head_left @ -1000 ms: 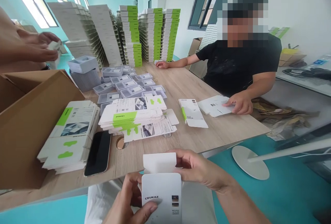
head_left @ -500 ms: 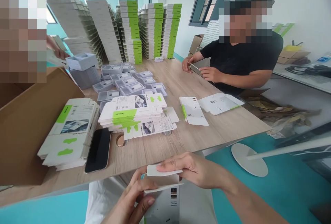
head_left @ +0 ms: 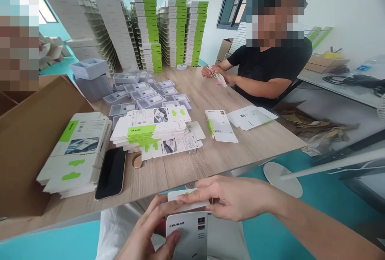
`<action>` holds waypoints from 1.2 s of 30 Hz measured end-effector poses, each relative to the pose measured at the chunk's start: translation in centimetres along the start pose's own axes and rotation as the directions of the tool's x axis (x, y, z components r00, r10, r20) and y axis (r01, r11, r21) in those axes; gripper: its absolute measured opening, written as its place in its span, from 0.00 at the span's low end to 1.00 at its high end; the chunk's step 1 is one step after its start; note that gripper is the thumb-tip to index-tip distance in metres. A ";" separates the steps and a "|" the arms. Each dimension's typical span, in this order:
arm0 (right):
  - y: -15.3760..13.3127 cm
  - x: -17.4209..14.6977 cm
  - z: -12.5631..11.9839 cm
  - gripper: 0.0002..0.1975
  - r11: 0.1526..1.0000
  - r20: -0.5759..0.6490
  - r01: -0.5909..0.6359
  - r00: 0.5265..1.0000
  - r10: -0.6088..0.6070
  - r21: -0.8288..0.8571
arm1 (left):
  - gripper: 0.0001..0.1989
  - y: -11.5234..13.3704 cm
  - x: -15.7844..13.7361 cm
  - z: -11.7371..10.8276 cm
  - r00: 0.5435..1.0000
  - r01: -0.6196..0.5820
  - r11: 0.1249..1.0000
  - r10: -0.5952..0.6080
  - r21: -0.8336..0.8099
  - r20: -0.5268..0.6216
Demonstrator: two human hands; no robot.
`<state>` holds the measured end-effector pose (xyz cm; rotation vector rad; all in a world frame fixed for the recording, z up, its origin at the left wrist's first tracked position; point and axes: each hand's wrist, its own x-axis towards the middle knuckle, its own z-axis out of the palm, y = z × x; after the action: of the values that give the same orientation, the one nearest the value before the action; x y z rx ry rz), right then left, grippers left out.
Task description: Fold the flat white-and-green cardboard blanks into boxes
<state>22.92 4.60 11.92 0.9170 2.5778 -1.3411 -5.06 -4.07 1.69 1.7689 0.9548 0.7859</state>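
Note:
A white cardboard box [head_left: 189, 234] with dark print stands upright over my lap, just off the table's front edge. My left hand [head_left: 153, 226] grips its left side, thumb on the front panel and fingers over the top. Across the top end, my right hand [head_left: 231, 198] has its fingers on the end flap [head_left: 188, 202], which lies folded over most of the opening. The right thumb is at the box's upper right corner. The lower part of the box runs out of view.
Flat printed cartons [head_left: 150, 130] are piled on the table [head_left: 168, 168], with a banded stack [head_left: 78, 148] and a phone [head_left: 111, 174] to their left. Behind lie grey plastic trays [head_left: 147, 93] and tall box stacks [head_left: 147, 31]. A co-worker [head_left: 270, 71] handles a carton at right.
The end flap has come down and the front panel now stands straight, showing its lettering. My left fingers have moved onto the top. The co-worker's carton has turned.

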 end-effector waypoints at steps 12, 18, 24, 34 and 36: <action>-1.8 -2.1 1.0 0.37 0.774 0.068 -0.250 0.963 0.259 0.582 | 0.26 1.8 1.6 -0.6 0.987 -0.159 0.976 0.161 0.148 -0.001; -1.9 -0.9 -1.5 0.15 0.911 0.124 -0.213 0.976 0.180 0.353 | 0.21 3.5 2.3 -0.6 0.975 -0.218 0.973 0.214 0.068 0.060; -3.1 1.9 -0.9 0.26 0.986 0.055 -0.146 0.987 0.151 -0.086 | 0.21 3.6 1.6 0.2 0.982 -0.185 0.980 0.180 0.075 0.062; -3.2 1.7 0.8 0.26 0.999 -0.094 -0.030 0.995 0.027 -0.030 | 0.27 -0.8 -1.0 1.0 0.928 -0.340 0.940 0.332 -0.020 -0.169; -2.8 2.1 1.2 0.25 1.000 -0.097 -0.017 0.995 0.018 0.004 | 0.24 -0.9 -0.7 0.7 0.933 -0.334 0.942 0.333 0.016 -0.138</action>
<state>19.48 3.41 12.48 1.0273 2.6322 -1.3278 -5.04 -4.79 0.53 1.9166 0.7445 1.1393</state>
